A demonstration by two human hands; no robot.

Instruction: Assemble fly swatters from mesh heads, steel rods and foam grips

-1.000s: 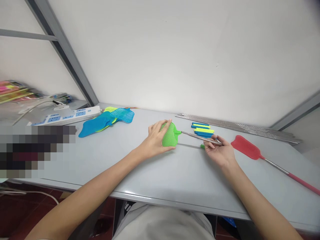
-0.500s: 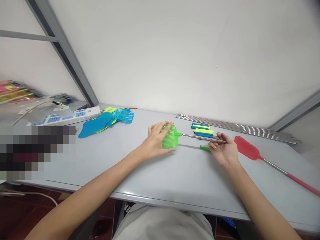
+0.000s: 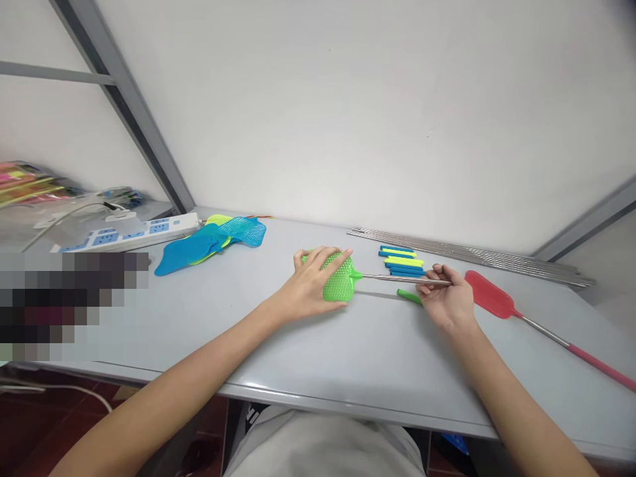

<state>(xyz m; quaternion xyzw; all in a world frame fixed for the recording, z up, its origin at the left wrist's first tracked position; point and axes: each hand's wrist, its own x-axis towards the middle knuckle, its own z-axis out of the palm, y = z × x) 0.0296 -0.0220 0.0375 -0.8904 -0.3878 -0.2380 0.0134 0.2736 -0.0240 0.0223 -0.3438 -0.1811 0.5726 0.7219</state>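
Observation:
My left hand (image 3: 313, 279) is closed around a green fly swatter head (image 3: 340, 285), its fingers over the mesh. A thin metal rod (image 3: 385, 277) runs from the neck of that head to the right. Between its curled fingers, my right hand (image 3: 447, 298) grips the rod's other end. A green handle tube (image 3: 408, 295) lies on the table, its right end hidden behind my right hand. Just beyond are several blue and yellow handle tubes (image 3: 402, 261). To the right of my right hand rests a red fly swatter (image 3: 489, 295) with a pink handle.
Metal rods (image 3: 462, 252) lie in a row along the wall. Blue and yellow swatter heads (image 3: 199, 245) are piled at the left of the grey table (image 3: 298, 361), near a white power strip (image 3: 144, 230). A blurred-out patch covers the far left.
The green swatter head and the left end of the rod have dipped slightly lower in view. Both hands keep their hold and have barely moved.

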